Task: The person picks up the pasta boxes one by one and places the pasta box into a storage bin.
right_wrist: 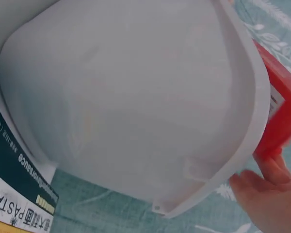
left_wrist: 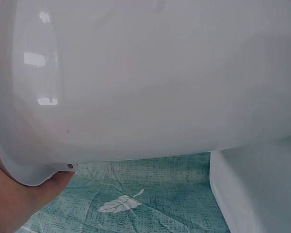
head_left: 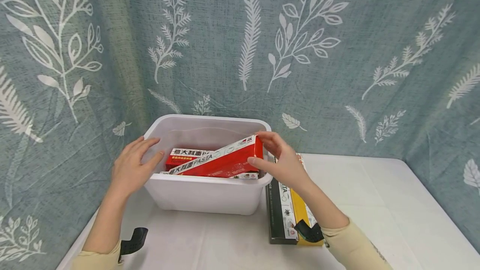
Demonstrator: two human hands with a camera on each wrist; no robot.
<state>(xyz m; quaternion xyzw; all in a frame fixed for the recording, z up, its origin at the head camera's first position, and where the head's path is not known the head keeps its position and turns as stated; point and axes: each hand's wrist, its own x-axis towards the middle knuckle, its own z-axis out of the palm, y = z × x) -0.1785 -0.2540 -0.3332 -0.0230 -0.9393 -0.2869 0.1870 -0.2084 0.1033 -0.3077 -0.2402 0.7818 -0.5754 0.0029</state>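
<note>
A white plastic bin (head_left: 210,195) stands on the table with red-and-white pasta boxes inside. One red pasta box (head_left: 228,159) lies tilted, its right end raised near the bin's right rim and its left end down inside. My right hand (head_left: 286,163) pinches that raised end, thumb on the near face and fingers at the far side; the right wrist view shows the red end beyond the rim. Another red pasta box (head_left: 187,156) lies lower, partly hidden. My left hand (head_left: 131,168) rests over the bin's left rim, fingers and thumb extended over the inside.
Right of the bin, under my right forearm, lie a dark green pasta box (head_left: 276,220) and a yellow pasta box (head_left: 301,207) side by side. A blue-green leaf-patterned curtain (head_left: 225,53) hangs behind the white table (head_left: 375,211).
</note>
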